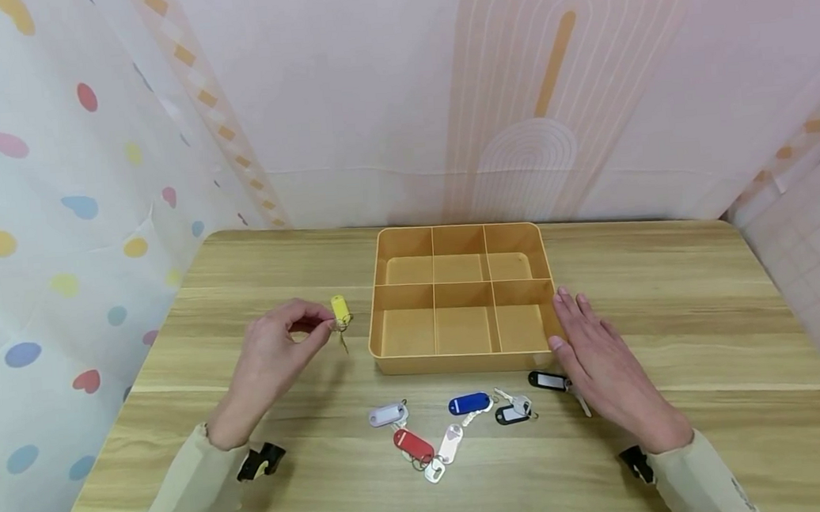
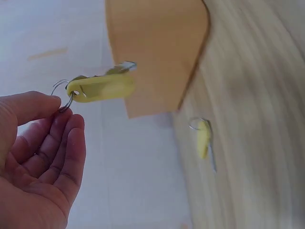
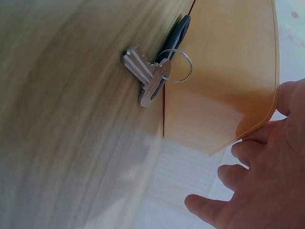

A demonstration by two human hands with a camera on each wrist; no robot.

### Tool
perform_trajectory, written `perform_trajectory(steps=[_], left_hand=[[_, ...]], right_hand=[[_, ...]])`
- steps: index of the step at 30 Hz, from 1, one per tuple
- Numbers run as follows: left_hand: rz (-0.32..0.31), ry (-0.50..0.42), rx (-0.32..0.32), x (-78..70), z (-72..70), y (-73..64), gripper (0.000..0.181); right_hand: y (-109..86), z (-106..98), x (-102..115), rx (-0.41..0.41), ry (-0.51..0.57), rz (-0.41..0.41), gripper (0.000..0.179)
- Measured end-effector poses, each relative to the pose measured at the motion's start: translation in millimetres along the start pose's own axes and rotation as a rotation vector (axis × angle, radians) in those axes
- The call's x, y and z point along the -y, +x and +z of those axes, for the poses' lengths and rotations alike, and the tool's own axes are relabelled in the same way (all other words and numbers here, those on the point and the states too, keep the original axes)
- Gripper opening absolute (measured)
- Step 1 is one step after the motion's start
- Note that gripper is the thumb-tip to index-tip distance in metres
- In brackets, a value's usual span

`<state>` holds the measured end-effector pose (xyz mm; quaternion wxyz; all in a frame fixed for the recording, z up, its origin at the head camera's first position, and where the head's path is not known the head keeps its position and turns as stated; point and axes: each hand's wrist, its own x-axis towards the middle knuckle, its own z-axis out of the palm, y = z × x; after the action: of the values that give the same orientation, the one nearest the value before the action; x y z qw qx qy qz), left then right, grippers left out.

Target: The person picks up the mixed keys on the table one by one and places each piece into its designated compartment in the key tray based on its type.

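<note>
My left hand [image 1: 284, 348] pinches a split ring between thumb and index finger, beside the left side of a tan tray [image 1: 453, 363]. From the ring hang a yellow key tag [image 2: 105, 88] and a key, raised above the table. The left wrist view shows a second yellow key tag [image 2: 203, 138] with its key lying on the wood. Straight fingers of my right hand [image 1: 607, 369] rest against the tray's right side. Under that hand's edge lies a black-framed key tag [image 1: 549, 381], close to the tray, with its key [image 3: 151, 83] partly covered in the head view.
The tray has several compartments in two rows. In front of it lie a blue key tag [image 1: 470, 403], another black-framed key tag [image 1: 512, 415], a red key tag [image 1: 414, 445], a pale lilac key tag [image 1: 387, 415] and a pinkish-white key tag [image 1: 451, 443], with keys. A patterned cloth [image 1: 341, 94] hangs behind.
</note>
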<state>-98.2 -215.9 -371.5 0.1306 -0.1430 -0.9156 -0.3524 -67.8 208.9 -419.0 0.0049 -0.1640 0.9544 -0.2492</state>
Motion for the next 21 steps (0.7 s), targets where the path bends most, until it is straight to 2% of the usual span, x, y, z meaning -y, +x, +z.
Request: perform_trajectory(steps=[7,13,21], left_hand=[[0.055,-0.008,-0.037,-16.9,-0.2,3.9,0.012],[0.095,-0.04,-0.034,-29.4,1.0,9.1,0.01],[0.113,-0.075,-0.038,-40.8,3.9,14.0,0.009]], right_hand=[[1.0,0.2,-0.5,-0.002,0.006,0.005,0.063],[1.7,0.1,0.0,-0.003,-0.001,0.007,0.063],[2.4,1.1,0.8,-0.005,-0.004,0.01,0.063]])
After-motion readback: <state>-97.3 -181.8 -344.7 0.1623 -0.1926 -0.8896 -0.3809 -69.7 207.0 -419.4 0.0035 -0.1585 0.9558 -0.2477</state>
